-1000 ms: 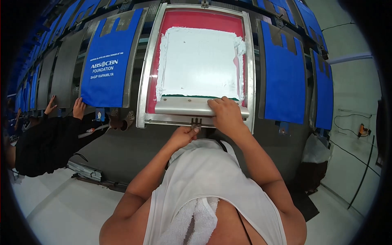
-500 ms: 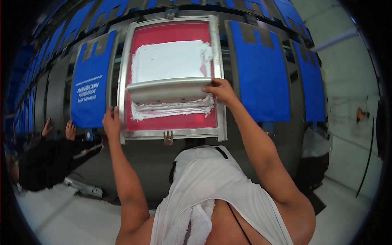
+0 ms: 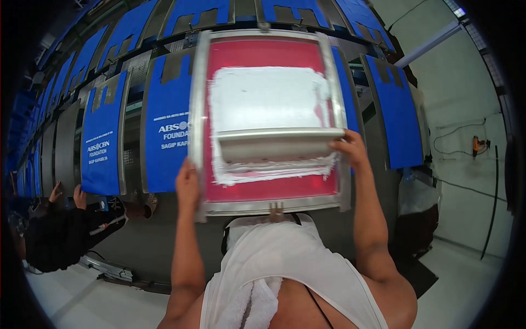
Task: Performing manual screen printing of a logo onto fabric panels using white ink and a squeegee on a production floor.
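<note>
A silver-framed printing screen (image 3: 272, 206) with red mesh is in front of me, partly over a blue fabric piece (image 3: 350, 88). White ink (image 3: 268, 98) covers much of the mesh. A wide metal squeegee (image 3: 274, 143) lies across the ink. My left hand (image 3: 187, 183) is closed on the screen's left rail near its lower corner. My right hand (image 3: 352, 149) is closed at the squeegee's right end, beside the right rail; whether it also grips the rail I cannot tell. Left of the screen, a blue fabric piece with white print (image 3: 167, 159) is partly covered.
Several more blue fabric pieces lie on boards in rows, including a printed one (image 3: 98, 159) at left and an unprinted one (image 3: 397, 120) at right. A co-worker in black (image 3: 57, 233) has hands at the boards on the left. An orange tool (image 3: 480, 145) hangs by the right wall.
The screen, with the squeegee on it, has moved right along the row with both my hands. A blue piece with white print now shows at its left. The squeegee stays across the ink.
</note>
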A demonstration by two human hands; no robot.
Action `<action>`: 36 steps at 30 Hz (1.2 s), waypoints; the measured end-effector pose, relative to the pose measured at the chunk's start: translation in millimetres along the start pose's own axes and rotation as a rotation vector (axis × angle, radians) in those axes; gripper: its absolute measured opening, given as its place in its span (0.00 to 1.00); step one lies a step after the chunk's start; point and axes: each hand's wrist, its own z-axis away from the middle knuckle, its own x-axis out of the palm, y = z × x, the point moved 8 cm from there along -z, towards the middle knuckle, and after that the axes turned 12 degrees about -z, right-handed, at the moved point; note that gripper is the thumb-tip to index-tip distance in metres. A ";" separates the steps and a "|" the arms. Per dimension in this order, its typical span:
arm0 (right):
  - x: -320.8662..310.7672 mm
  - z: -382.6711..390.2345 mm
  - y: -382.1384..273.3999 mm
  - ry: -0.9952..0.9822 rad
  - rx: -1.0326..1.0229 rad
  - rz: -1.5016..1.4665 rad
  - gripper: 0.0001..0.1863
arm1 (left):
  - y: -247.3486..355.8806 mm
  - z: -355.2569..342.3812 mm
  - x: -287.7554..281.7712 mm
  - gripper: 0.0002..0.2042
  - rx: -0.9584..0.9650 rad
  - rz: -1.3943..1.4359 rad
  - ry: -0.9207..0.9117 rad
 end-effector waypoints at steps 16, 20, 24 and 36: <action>-205.0 -41.9 21.8 -0.044 0.024 0.032 0.20 | 75.5 48.3 182.8 0.24 -0.060 -0.077 0.074; -207.2 -47.8 41.9 -0.068 0.094 0.018 0.21 | 55.8 45.1 192.9 0.24 -0.136 0.062 0.076; -205.8 -46.1 44.2 -0.117 0.022 -0.026 0.21 | 55.2 42.3 197.0 0.24 -0.146 0.106 0.055; -189.2 -31.7 25.6 -0.171 0.028 0.308 0.24 | 80.2 46.4 185.9 0.24 0.012 -0.345 0.056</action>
